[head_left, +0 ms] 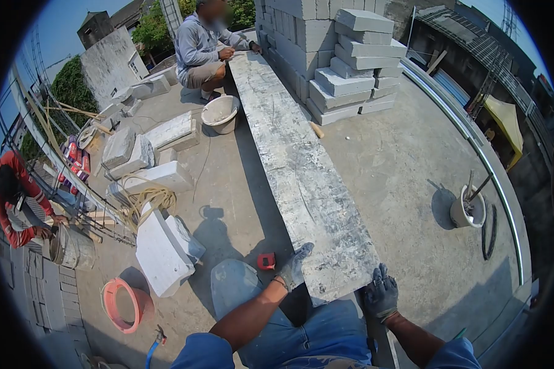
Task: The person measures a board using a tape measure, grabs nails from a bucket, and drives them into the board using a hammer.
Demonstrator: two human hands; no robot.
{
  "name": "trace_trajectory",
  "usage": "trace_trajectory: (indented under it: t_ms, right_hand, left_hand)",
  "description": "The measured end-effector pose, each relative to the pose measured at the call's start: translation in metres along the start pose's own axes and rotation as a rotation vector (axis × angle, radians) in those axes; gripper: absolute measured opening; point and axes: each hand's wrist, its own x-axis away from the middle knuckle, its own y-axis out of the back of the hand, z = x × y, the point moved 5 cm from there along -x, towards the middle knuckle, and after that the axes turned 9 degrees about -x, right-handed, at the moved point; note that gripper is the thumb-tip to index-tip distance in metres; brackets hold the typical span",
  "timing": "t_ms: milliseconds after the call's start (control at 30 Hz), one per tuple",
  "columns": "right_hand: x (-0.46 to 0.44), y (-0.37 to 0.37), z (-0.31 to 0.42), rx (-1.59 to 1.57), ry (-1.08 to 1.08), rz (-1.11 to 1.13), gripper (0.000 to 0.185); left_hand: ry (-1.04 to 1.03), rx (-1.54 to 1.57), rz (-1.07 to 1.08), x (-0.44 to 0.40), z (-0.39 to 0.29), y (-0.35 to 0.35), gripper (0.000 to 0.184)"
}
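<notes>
While the long board (307, 178) hides its underside, I list: gloved left hand (294, 269), clamped on its near left edge; right hand (382, 295), at its near right corner, grip untellable; bucket (219, 128), contents unclear; far end, crouching person (197, 46), cropped above.

The long board (307, 184) is pale grey, mottled with white smears and blackish blotches. The left hand (294, 267) wears a light grey glove, the right hand (382, 295) a darker grey one. Blue jeans (332, 329) show below. The tape measure (266, 261) is red; the tub (141, 302) is salmon pink, the hose (153, 352) blue. The stacked blocks (364, 49) are plain light grey, the rope (156, 200) tan, the canopy (504, 126) yellow, one co-worker's sleeve (36, 192) red.
</notes>
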Motion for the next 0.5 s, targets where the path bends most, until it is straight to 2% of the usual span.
trace_trajectory:
  t_ms: [67,167,300,500]
  right_hand:
    - [0.005,-0.006,-0.006,-0.008,-0.008,0.005,0.035]
    - [0.005,-0.01,-0.008,0.017,0.001,0.019,0.034]
    - [0.006,-0.009,-0.008,-0.01,-0.007,-0.014,0.03]
    - [-0.003,0.001,0.003,0.012,0.039,0.012,0.031]
  left_hand:
    - [-0.016,0.004,0.039,-0.003,0.001,0.002,0.062]
    - [0.027,0.069,0.009,-0.001,0.004,0.0,0.053]
    - [0.036,0.095,0.049,-0.005,0.006,0.002,0.053]
    - [0.024,0.071,-0.034,0.01,-0.01,-0.015,0.056]
